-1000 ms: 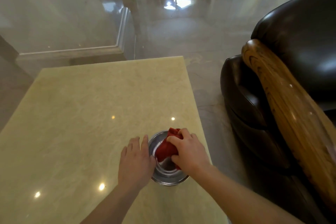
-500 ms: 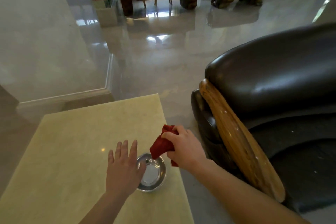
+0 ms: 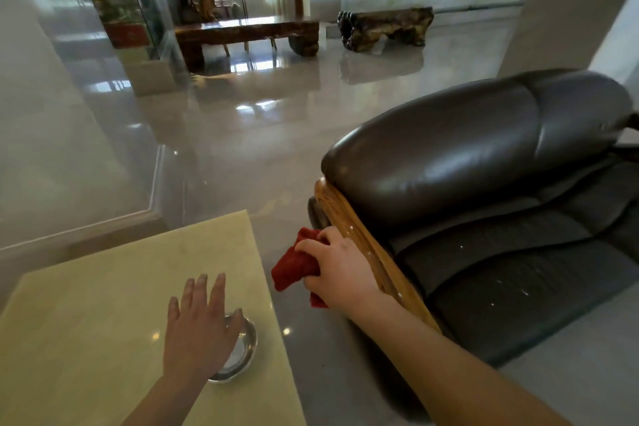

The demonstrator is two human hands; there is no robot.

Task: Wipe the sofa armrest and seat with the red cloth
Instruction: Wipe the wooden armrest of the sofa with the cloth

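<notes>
Head view looks forward-down, close over table.

I am in a large living room or reception hall of a home. Just beside my pale stone surface sits a dark leather sofa with a carved wooden armrest. Well beyond the sofa, across glossy polished floor, stand a heavy wooden table, a root-carved bench and a glass display case (its contents blurred).

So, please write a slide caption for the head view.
Right hand carries the red cloth to the wooden sofa armrest; left hand rests over a metal bowl.
</notes>
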